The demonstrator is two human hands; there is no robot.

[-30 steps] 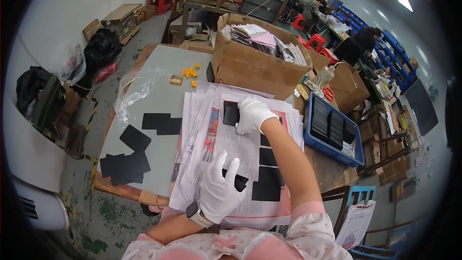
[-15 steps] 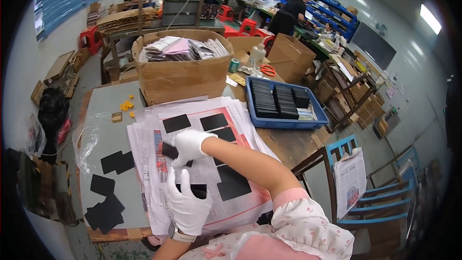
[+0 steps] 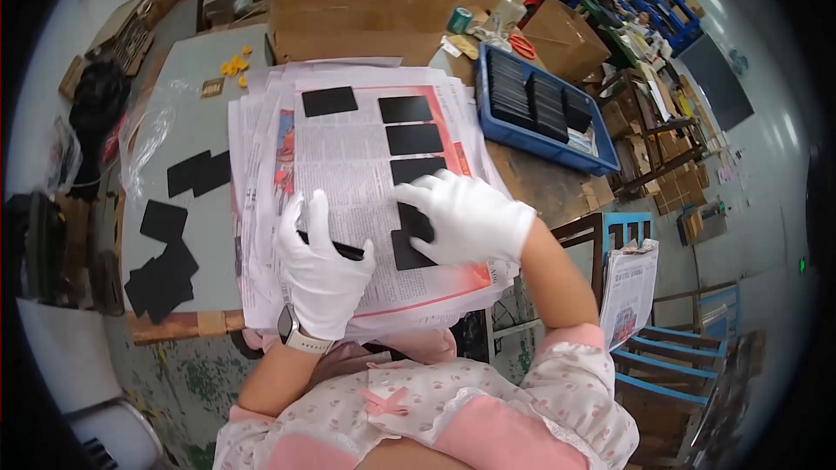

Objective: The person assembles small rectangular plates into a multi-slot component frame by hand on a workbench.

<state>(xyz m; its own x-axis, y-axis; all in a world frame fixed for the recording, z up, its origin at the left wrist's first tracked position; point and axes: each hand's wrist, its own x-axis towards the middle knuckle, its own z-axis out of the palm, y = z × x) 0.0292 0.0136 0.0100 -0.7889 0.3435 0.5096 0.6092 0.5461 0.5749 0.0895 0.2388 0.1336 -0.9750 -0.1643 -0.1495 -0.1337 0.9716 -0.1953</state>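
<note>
Thin black rectangular plates lie on a sheet of newspaper (image 3: 348, 144). A single black plate (image 3: 329, 102) is at its upper left, and several form a column (image 3: 414, 139) down its right side. My left hand (image 3: 326, 274), in a white glove, is closed around a small stack of black plates (image 3: 347, 251), mostly hidden by the fingers. My gloved right hand (image 3: 466, 218) rests with spread, bent fingers over the lower plates of the column, touching a black plate (image 3: 414, 223). Whether it grips one is partly hidden.
More black plates (image 3: 165, 274) lie on the grey tabletop at left, near small yellow pieces (image 3: 233, 64). A blue tray (image 3: 557, 153) with rows of black plates stands at right. Behind are a large cardboard box (image 3: 357, 22), orange-handled scissors (image 3: 522, 46) and a bottle. A blue chair (image 3: 627, 226) stands at right.
My right hand has moved from the newspaper's left side, where it held a black plate, to the right column. My left hand keeps its stack. The view has tilted down.
</note>
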